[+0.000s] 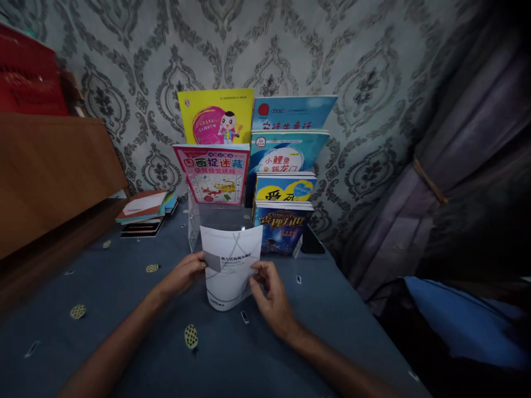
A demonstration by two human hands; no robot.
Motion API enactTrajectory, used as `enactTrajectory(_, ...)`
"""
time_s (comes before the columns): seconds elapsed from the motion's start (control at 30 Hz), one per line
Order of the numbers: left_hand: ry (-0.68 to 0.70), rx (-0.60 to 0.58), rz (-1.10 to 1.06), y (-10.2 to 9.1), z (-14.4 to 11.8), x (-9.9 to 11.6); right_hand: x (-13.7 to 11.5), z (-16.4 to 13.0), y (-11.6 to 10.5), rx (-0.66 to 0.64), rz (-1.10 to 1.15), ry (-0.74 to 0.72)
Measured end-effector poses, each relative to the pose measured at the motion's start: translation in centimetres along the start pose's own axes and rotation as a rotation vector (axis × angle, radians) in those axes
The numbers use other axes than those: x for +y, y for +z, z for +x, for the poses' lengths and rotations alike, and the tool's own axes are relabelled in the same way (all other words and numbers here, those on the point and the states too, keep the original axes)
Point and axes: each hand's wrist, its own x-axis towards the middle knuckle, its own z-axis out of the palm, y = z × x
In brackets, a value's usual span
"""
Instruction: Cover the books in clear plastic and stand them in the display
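— What are the hands doing?
— The left hand and right hand each pinch a side of a thin white paper booklet with grey print, holding it upright just above the blue patterned worktop, around its middle.
— And behind it?
— Just beyond stands a clear acrylic tiered book stand towards the far edge. It carries a dark blue starry book in front, then a pink puzzle book, with a yellow cartoon book at the back against the wall.
— Anything else?
— A flat stack of books lies towards the far left corner.
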Motion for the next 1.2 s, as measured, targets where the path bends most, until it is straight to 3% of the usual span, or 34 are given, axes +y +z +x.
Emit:
enactTrajectory(0.23,0.043,-0.066,0.542,-1.1,0.9,2.8,-0.7,2.0,1.2,-0.045,0.030,-0.122)
enactTrajectory(0.33,0.037,-0.056,0.670,-1.5,1.5,3.6,-0.6,3.1,2.0,-0.030,0.038,-0.147)
enactTrajectory(0.57,0.043,0.191,0.498,-3.2,2.8,5.9,0.0,5.6,3.7,0.046,0.018,-0.142)
enactTrajectory(0.8,0.245,0.362,0.458,-3.6,4.4,8.4,-1.0,8.0,4.8,0.132,-0.004,-0.254)
enactTrajectory(1.0,0.393,0.535,0.413,-3.7,5.1,8.4,-2.3,9.3,4.7,0.161,-0.038,-0.351)
enactTrajectory(1.2,0.527,0.635,0.412,-3.1,4.5,9.0,-2.9,10.0,4.5,0.148,-0.061,-0.408)
